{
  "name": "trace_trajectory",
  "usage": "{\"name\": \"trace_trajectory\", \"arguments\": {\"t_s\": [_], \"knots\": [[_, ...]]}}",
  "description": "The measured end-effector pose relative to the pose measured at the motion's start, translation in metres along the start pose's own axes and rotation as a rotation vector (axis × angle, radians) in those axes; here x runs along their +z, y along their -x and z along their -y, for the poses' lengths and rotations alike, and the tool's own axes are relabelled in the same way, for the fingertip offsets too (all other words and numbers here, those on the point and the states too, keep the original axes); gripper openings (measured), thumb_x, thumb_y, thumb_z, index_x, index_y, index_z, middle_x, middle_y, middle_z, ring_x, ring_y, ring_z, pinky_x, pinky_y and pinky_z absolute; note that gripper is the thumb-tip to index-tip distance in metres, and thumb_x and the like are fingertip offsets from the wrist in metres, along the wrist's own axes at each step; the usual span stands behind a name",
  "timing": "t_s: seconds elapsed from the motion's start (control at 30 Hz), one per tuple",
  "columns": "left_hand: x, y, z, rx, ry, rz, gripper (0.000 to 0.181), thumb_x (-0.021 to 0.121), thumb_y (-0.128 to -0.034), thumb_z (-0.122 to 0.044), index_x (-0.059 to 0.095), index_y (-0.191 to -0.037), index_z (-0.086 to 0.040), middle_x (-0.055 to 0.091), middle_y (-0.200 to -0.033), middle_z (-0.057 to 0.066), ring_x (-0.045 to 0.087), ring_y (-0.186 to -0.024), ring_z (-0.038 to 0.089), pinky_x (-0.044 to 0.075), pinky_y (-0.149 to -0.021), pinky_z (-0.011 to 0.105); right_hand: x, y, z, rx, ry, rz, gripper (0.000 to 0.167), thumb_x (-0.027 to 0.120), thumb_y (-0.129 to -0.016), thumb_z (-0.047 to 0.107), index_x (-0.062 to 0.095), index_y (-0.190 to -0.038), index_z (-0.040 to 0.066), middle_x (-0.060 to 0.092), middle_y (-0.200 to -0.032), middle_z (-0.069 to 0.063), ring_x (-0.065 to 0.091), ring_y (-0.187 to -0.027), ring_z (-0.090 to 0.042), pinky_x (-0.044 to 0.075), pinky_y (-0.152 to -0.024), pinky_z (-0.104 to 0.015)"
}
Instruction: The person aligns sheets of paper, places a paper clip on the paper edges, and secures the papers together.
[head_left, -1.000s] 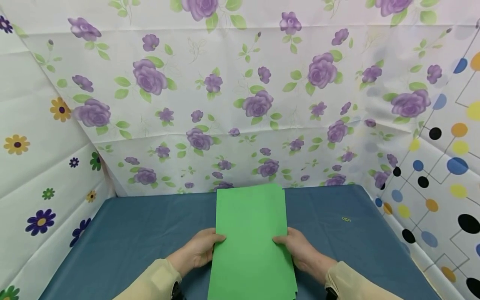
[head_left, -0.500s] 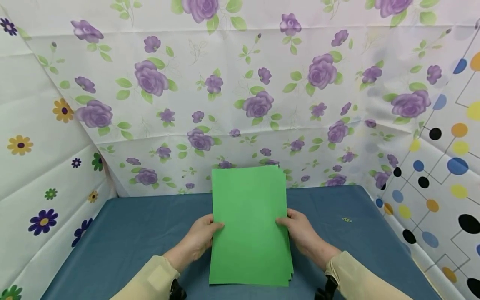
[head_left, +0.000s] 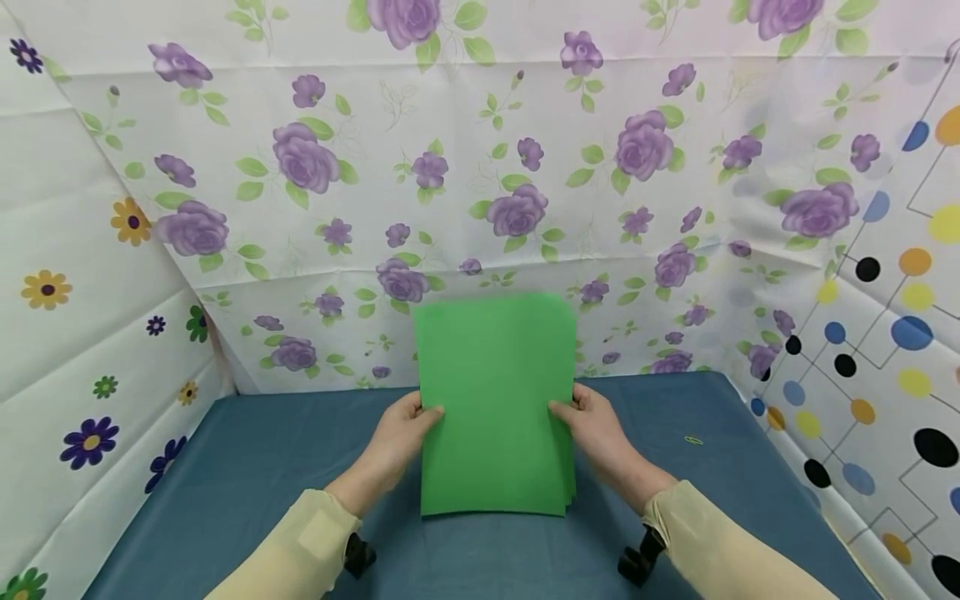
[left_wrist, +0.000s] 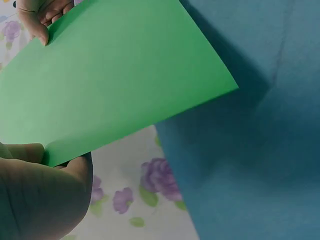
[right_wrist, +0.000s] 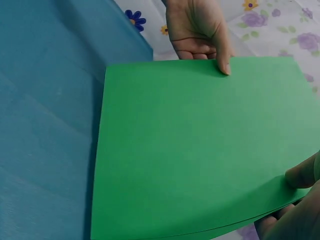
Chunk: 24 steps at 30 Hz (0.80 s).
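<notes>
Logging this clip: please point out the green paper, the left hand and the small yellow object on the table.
Green paper [head_left: 495, 408]: head view, middle of the front face.
Left hand [head_left: 392, 439]: head view, middle of the hand.
Small yellow object [head_left: 693, 440]: head view, its middle.

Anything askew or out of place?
Mildly: the green sheets are misaligned, their edges stepping out at the lower right corner in the head view. A small yellow loop lies apart on the blue table.

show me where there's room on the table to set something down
Bare table lies between the left hand and the daisy cloth, and between the right hand and the dotted cloth, save a yellow loop. Crowded: the middle, where both hands hold green paper.
</notes>
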<state>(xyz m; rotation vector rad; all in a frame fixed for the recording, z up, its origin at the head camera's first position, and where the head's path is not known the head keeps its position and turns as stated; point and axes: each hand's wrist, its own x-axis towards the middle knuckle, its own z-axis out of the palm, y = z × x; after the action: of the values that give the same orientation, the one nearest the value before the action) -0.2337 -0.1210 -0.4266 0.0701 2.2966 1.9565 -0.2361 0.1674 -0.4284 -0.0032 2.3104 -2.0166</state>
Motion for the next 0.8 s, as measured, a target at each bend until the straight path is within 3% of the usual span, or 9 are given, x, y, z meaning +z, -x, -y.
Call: {"name": "trace_trajectory", "arguments": {"t_s": [0.23,0.37,0.5,0.8], "knots": [[-0.002,-0.007,-0.017,0.038,-0.03,-0.044,0.031,0.058,-0.1062,-0.015,0.062,-0.134,-0.003,0.068,-0.12,0.014,0.066,-0.11,0.028,0.054,-0.097,0.048,-0.001,-0.007,0.016,-0.077,0.075,-0.042,0.034,0.056,-0.107,0.011,0.057,-0.139,-0.002,0.065,-0.126,-0.022,0.064,-0.116,-0.034,0.053,-0.098,-0.049],[-0.001,-0.009,-0.022,0.055,-0.061,-0.073,0.028,0.059,-0.1063,-0.017,0.064,-0.131,-0.004,0.068,-0.117,0.015,0.064,-0.104,0.028,0.053,-0.088,0.044,-0.001,-0.01,0.021,-0.123,0.116,-0.068,0.03,0.057,-0.106,0.011,0.061,-0.132,-0.004,0.066,-0.121,-0.023,0.064,-0.112,-0.035,0.054,-0.093,-0.047],[0.001,-0.01,-0.024,0.071,-0.078,-0.09,0.026,0.058,-0.1068,-0.017,0.065,-0.129,-0.004,0.068,-0.118,0.015,0.064,-0.104,0.027,0.05,-0.083,0.045,-0.002,-0.011,0.023,-0.149,0.124,-0.061,0.03,0.057,-0.106,0.012,0.061,-0.134,0.001,0.066,-0.123,-0.021,0.064,-0.115,-0.033,0.055,-0.094,-0.048],[0.006,-0.015,-0.022,0.106,-0.059,-0.12,0.025,0.057,-0.1071,-0.016,0.064,-0.128,-0.004,0.069,-0.117,0.015,0.066,-0.108,0.029,0.054,-0.09,0.05,-0.003,-0.016,0.022,-0.178,0.129,-0.063,0.029,0.056,-0.107,0.013,0.063,-0.134,0.004,0.067,-0.124,-0.021,0.064,-0.115,-0.034,0.055,-0.095,-0.051]]}}
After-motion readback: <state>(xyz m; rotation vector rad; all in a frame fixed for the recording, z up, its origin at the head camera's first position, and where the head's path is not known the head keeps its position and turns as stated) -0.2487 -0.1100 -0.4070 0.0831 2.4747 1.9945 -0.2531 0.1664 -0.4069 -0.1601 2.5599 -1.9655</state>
